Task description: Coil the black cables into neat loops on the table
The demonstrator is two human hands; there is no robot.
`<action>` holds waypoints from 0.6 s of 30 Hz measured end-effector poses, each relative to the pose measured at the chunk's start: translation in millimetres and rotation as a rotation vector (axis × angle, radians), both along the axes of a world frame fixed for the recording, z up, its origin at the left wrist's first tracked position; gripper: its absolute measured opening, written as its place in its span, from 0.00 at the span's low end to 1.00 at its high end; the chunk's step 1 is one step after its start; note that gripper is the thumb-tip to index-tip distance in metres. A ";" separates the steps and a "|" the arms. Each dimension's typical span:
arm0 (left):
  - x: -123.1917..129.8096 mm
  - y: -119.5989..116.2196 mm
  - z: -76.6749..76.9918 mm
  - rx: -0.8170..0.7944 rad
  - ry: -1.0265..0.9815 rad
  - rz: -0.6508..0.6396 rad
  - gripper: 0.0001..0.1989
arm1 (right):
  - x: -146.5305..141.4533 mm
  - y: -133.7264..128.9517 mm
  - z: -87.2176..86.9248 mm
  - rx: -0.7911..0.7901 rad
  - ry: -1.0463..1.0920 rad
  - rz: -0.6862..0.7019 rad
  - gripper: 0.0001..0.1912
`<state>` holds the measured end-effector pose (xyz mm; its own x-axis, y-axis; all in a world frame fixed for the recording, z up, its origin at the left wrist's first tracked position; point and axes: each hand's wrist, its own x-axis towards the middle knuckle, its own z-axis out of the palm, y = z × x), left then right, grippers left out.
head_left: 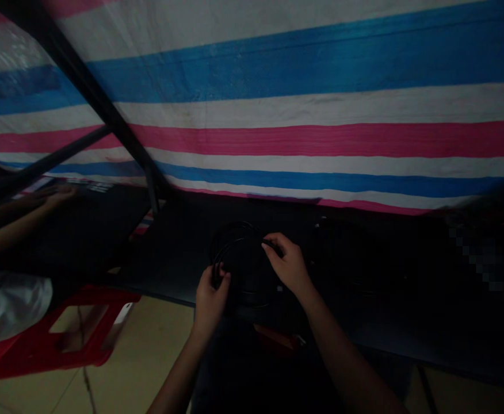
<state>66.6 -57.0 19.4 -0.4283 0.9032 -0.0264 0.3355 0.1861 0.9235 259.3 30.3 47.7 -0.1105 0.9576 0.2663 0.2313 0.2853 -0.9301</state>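
Note:
A thin black cable [235, 240] lies in loose loops between my two hands, over the dark table. My left hand [212, 293] is closed around the near left side of the loops. Farther right, my right hand [287, 260] pinches the cable at the upper right of the coil. A small pale cable end [279, 288] shows below my right hand. Much of the cable blends into the dark tabletop, so its full path cannot be made out.
The black table [178, 230] runs along a striped plastic sheet [278, 138]. Dark coiled items [355, 270] lie to the right. At left are a metal frame [105, 112], a red stool [83, 328] and another person's arm [31, 215]. A red object [275, 336] is near my lap.

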 end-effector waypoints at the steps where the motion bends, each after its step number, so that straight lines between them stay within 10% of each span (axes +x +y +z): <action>1: -4.3 5.3 1.2 -0.012 0.077 -0.073 0.08 | 1.3 2.9 -0.3 0.002 -0.038 -0.004 0.08; 7: -11.4 54.5 17.4 -0.229 0.427 -0.363 0.13 | 10.2 28.4 -23.6 0.069 -0.240 -0.042 0.11; 18: -0.9 86.9 10.8 -0.240 0.615 -0.262 0.17 | 14.4 43.6 -65.1 0.134 -0.325 -0.076 0.11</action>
